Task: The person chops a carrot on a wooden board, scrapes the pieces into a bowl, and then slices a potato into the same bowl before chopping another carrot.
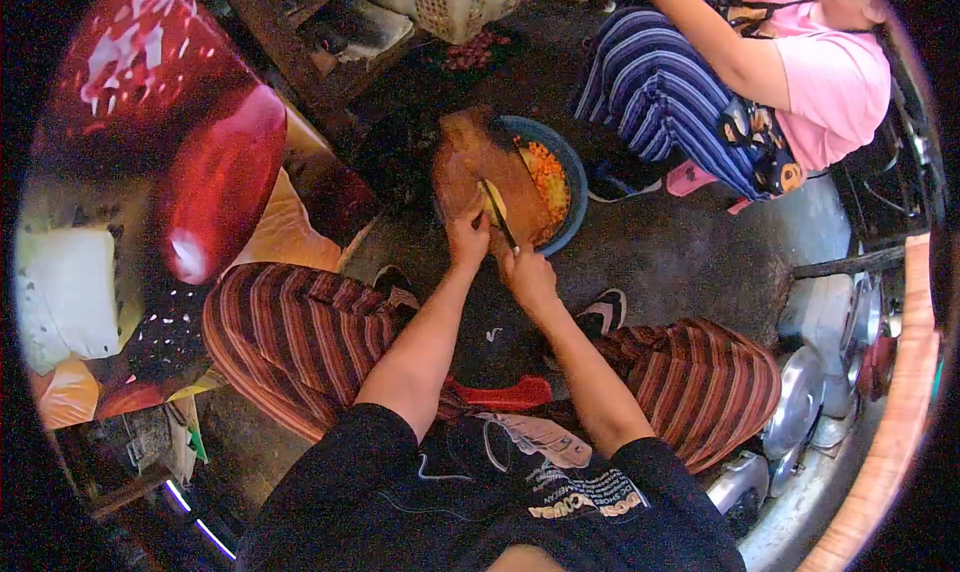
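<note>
My right hand (pixel 530 278) is closed around the handle of a knife (pixel 501 222), whose blade points away from me over a wooden cutting board (pixel 463 164). Pinched in my left hand (pixel 467 238) is a pale yellow piece of vegetable (pixel 494 201), its exact kind too small to make out. The blade lies against or right beside that piece. Under the board's right side sits a blue basin (pixel 577 177), partly covered by the board. Small chopped orange pieces (pixel 547 175), with some yellowish ones, lie in the basin.
Another person in a pink shirt (pixel 835 82) sits at the upper right. A white plastic basket (pixel 460 10) stands at the top, near small reddish pieces (pixel 480 52) on the floor. Metal pots with lids (pixel 795 402) are at the right. A printed red sheet (pixel 220 182) covers the left side.
</note>
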Tool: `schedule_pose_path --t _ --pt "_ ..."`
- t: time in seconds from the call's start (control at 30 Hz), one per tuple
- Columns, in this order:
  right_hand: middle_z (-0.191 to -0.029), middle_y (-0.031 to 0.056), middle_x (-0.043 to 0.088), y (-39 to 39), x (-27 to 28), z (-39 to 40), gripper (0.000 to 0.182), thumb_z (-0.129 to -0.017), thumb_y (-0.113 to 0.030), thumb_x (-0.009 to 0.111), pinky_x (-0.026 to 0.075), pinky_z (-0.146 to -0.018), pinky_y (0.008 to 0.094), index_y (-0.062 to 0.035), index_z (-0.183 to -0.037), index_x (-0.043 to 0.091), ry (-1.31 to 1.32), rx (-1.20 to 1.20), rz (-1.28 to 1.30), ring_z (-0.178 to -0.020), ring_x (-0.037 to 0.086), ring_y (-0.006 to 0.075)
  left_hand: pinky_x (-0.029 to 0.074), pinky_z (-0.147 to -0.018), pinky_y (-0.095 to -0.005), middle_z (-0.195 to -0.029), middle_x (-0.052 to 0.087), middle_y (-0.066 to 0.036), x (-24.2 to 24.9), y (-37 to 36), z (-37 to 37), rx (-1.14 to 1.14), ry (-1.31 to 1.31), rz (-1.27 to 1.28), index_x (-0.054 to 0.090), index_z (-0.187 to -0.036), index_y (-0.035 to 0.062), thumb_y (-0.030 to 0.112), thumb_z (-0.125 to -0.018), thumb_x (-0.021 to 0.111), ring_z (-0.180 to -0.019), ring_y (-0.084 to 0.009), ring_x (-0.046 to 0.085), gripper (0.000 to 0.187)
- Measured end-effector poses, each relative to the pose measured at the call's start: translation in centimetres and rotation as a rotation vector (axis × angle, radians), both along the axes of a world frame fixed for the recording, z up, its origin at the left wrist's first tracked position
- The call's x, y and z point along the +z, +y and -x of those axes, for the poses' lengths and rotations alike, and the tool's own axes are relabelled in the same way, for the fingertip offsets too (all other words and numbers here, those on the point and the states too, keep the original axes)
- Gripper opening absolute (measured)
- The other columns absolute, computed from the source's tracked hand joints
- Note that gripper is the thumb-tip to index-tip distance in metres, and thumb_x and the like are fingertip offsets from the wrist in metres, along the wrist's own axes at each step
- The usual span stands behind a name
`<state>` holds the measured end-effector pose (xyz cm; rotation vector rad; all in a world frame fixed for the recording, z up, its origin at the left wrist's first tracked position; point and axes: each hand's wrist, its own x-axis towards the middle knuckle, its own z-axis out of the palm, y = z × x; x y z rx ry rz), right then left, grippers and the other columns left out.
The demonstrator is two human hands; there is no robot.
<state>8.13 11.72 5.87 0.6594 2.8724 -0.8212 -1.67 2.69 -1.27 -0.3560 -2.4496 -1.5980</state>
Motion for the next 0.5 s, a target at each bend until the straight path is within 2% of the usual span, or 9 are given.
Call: schedule_pose_path --t 0.13,0.2,0.23,0.3,0.43,0.5 --pt "-0.072 0.0277 0.059 0.2 0.1 0.0 0.038 -0.086 -0.029 0.047 0.048 -0.063 0.0515 0.0011 -0.109 0.044 -0.01 -0.007 -0.017 -0.07 0.059 0.044 0.044 -0.088 -0.034 -0.101 0.063 -0.017 1.3 0.1 0.1 0.001 -0.031 0.044 0.06 -0.111 0.0099 0.009 -0.076 0.061 -0.095 -0.0298 0.06 0.036" --pt "-0.072 0.0276 0.059 0.2 0.2 0.0 0.04 -0.086 -0.028 0.048 0.047 -0.063 0.0517 0.0004 -0.112 0.041 -0.022 0.011 -0.014 -0.07 0.059 0.0441 0.04 -0.091 -0.036 -0.109 0.057 -0.021 2.2 0.2 -0.2 -0.048 -0.109 -0.007 0.056 -0.113 0.0019 0.001 -0.073 0.056 -0.102 -0.036 0.054 0.039" --pt "-0.072 0.0274 0.059 0.2 0.3 0.1 0.042 -0.085 -0.028 0.048 0.047 -0.063 0.052 -0.0003 -0.115 0.038 -0.033 0.025 -0.011 -0.069 0.059 0.0443 0.04 -0.091 -0.036 -0.109 0.057 -0.021 2.6 0.3 -0.2 -0.049 -0.11 -0.007 0.056 -0.113 0.0019 0.001 -0.073 0.056 -0.102 -0.036 0.054 0.039" --pt "-0.071 0.0274 0.059 0.1 0.5 0.1 0.042 -0.085 -0.028 0.049 0.047 -0.062 0.0522 -0.0004 -0.115 0.038 -0.034 0.012 -0.006 -0.069 0.059 0.0444 0.041 -0.09 -0.0391 -0.117 0.049 -0.025 3.2 0.5 0.1 -0.062 0.078 0.211 0.055 -0.112 0.0028 -0.001 -0.07 0.056 -0.103 -0.0402 0.05 0.042" --pt "-0.07 0.0276 0.059 0.0 0.5 0.1 0.038 -0.085 -0.028 0.049 0.048 -0.062 0.0521 0.0005 -0.11 0.041 -0.031 -0.003 0.012 -0.068 0.059 0.0443 0.04 -0.089 -0.0415 -0.122 0.042 -0.025 2.7 0.6 1.7 -0.194 0.02 0.232 0.056 -0.107 0.0032 -0.003 -0.066 0.058 -0.108 -0.0421 0.045 0.041" --pt "-0.07 0.0275 0.059 0.0 0.6 0.1 0.037 -0.086 -0.028 0.048 0.048 -0.062 0.0518 0.0011 -0.107 0.042 -0.025 -0.004 0.007 -0.068 0.059 0.0441 0.04 -0.089 -0.0425 -0.115 0.045 -0.024 2.1 0.8 2.2 -0.188 0.149 0.269 0.055 -0.104 0.0024 -0.005 -0.063 0.06 -0.108 -0.0423 0.044 0.042"
